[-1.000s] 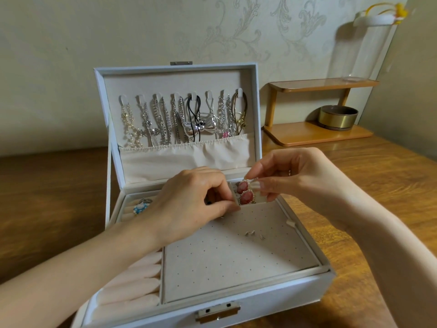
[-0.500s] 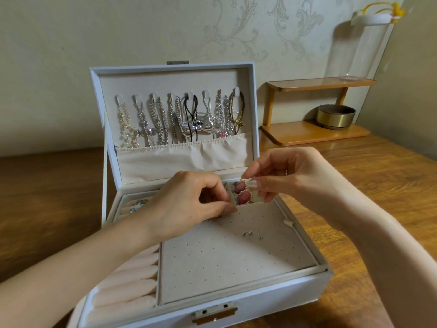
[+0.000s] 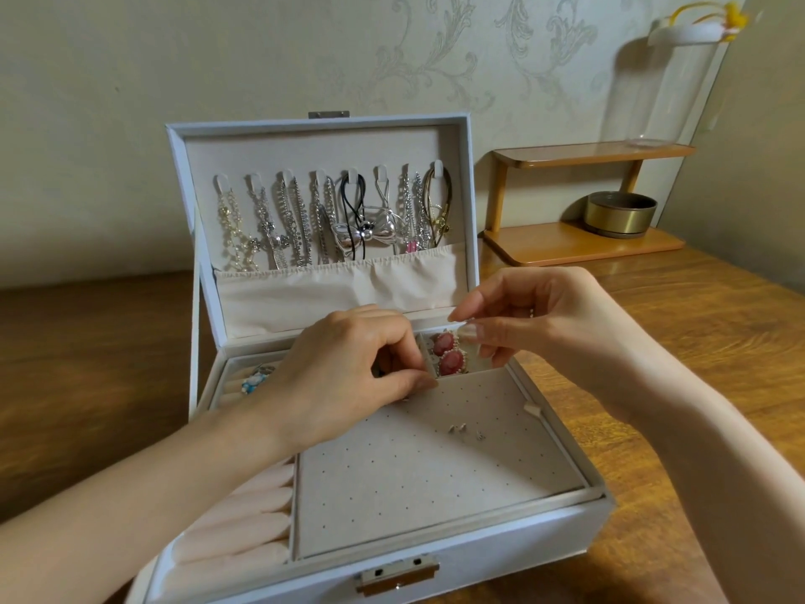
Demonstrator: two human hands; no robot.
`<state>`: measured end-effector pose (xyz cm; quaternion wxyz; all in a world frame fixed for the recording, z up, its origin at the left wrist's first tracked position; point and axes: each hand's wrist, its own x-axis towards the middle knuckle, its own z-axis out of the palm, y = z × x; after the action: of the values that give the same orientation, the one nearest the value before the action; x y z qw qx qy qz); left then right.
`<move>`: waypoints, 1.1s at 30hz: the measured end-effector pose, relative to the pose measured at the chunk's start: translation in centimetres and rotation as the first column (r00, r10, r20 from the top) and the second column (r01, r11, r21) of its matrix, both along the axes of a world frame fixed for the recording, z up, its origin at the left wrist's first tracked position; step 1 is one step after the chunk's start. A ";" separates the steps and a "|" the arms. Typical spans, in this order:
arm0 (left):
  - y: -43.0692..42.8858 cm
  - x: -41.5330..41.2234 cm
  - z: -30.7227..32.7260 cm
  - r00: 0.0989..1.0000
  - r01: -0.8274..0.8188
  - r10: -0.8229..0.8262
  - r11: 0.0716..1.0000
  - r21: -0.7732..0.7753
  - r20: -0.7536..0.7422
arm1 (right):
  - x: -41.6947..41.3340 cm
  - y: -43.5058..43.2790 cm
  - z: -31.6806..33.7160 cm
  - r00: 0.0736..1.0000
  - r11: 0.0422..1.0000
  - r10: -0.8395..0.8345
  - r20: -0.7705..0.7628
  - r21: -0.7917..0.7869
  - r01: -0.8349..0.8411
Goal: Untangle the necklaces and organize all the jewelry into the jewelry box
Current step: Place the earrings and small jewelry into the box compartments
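Hardly anything has moved since a moment ago: both my hands hover over the same back corner of the jewelry box (image 3: 501, 555), and only my view of them has drifted a little. My left hand (image 3: 344, 381) has its fingers curled, thumb tip pressed against forefinger tip right at the divider edge; whether something tiny sits in that pinch I cannot tell. My right hand (image 3: 540, 324) is raised slightly higher, thumb and forefinger closed on a small pale piece (image 3: 467, 330) too small for me to identify, the other fingers loosely bent behind. The pink earrings (image 3: 448, 353) lie in the little compartment between my two hands, just below my right fingertips and just beside my left thumb, touching neither. Nearer me than either pinch, the perforated earring pad (image 3: 414, 486) carries a few small studs (image 3: 464, 429), well below my right hand. Under my left wrist run the ring rolls (image 3: 244, 516), and a blue trinket (image 3: 252, 381) rests among them just outside my left hand. Beyond both hands the lid stands upright, with the necklaces (image 3: 331, 220) hanging in a row on their hooks, each on its own, their ends dropping into the lid pocket (image 3: 339, 294). Past my right hand, on the wooden table (image 3: 697, 342), a low shelf (image 3: 583, 241) holds a brass bowl (image 3: 620, 213).
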<state>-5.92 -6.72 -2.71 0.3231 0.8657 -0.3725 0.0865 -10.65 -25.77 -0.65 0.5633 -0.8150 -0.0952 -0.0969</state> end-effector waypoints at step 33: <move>-0.2 -0.2 0.1 0.979 -0.011 -0.005 0.997 -0.077 -0.204 | 0.4 -1.7 -0.5 0.934 0.957 -0.157 -0.321 0.182 0.224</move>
<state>-6.16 -6.94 -2.58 0.3926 0.8574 -0.3324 0.0124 -10.24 -27.49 -1.15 0.6441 -0.7596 0.0832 -0.0351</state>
